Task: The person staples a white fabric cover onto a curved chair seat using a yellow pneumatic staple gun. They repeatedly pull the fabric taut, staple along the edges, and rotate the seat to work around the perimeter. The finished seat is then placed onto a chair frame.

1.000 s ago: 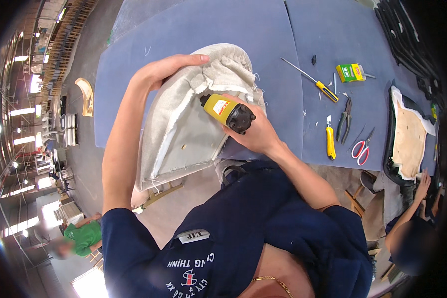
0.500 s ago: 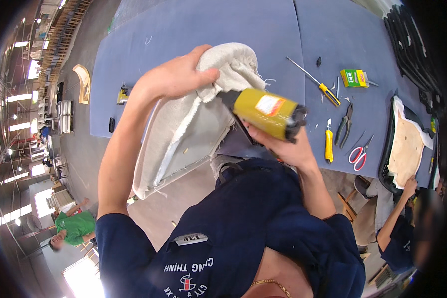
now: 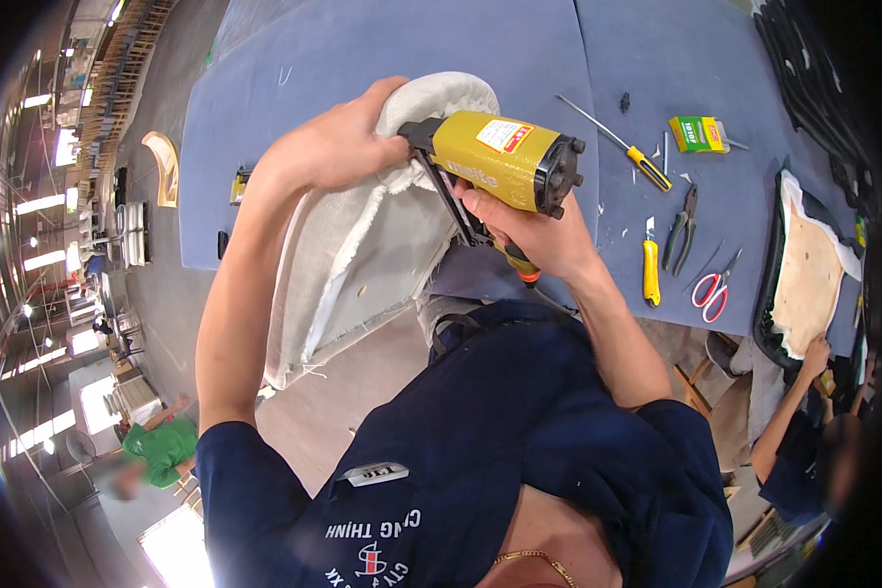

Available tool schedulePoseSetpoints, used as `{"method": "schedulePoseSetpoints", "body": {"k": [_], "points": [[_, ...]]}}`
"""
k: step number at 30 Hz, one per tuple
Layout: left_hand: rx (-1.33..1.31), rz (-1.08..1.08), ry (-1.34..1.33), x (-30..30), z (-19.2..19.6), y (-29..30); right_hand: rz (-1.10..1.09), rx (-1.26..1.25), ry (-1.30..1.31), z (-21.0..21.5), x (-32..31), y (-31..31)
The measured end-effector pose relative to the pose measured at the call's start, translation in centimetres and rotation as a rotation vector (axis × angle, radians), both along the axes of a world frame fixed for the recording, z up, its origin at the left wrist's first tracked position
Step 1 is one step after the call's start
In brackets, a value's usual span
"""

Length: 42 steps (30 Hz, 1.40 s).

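A seat cushion [image 3: 338, 240] covered in light grey fabric stands tilted at the near edge of the blue table, its underside toward me. My left hand [image 3: 353, 145] grips its far corner, with the fabric gathered under the thumb. In my right hand [image 3: 519, 220] is a yellow and black pneumatic staple gun [image 3: 495, 157], fingers wrapped round its handle. The gun's nose reaches the folded fabric right beside my left thumb; whether it presses on it I cannot tell. Frayed fabric edge runs down the cushion's underside.
On the blue table [image 3: 461, 34] to the right lie a screwdriver [image 3: 647, 169], a yellow knife [image 3: 650, 269], pliers [image 3: 680, 230], scissors [image 3: 712, 294] and a small green-yellow box [image 3: 699, 134]. A co-worker's hand [image 3: 815, 358] touches another seat panel [image 3: 808, 274]. Black parts [image 3: 804, 88] are stacked far right.
My right hand has brought the staple gun up and left, its nose now at the fabric beside my left thumb. The left hand keeps its grip on the cushion corner.
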<state>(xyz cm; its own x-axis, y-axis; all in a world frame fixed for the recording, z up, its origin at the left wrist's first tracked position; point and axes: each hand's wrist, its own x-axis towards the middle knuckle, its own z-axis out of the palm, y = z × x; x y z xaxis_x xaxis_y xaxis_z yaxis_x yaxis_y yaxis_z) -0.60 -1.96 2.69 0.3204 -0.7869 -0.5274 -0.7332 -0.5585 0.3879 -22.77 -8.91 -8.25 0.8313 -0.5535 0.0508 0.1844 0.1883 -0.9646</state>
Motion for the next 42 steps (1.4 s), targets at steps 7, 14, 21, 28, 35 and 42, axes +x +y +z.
{"method": "schedulePoseSetpoints", "body": {"k": [7, 14, 21, 28, 35, 42], "points": [[-0.096, 0.012, -0.053, 0.2, -1.1, 0.7, -0.001, -0.235, 0.076, 0.5, 0.0, -0.7], [-0.360, 0.178, 0.444, 2.6, -2.7, 4.0, 0.100, -0.160, 0.114, -0.8, -3.1, 0.9], [-0.198, 0.790, 0.650, 0.3, -3.0, 6.7, 0.074, -0.349, -0.061, -0.9, -2.1, 4.5], [-0.398, 0.321, 0.273, 0.5, -1.9, 7.6, 0.107, -0.416, -0.034, -1.4, -0.7, 5.4], [-0.344, 0.223, -0.276, -2.8, -0.9, 6.3, 0.085, -0.423, 0.008, -0.9, -0.2, 5.9], [-0.321, 0.189, -0.397, -5.1, -0.9, 6.9, 0.117, -0.299, 0.014, -1.0, -1.1, 5.1]]}}
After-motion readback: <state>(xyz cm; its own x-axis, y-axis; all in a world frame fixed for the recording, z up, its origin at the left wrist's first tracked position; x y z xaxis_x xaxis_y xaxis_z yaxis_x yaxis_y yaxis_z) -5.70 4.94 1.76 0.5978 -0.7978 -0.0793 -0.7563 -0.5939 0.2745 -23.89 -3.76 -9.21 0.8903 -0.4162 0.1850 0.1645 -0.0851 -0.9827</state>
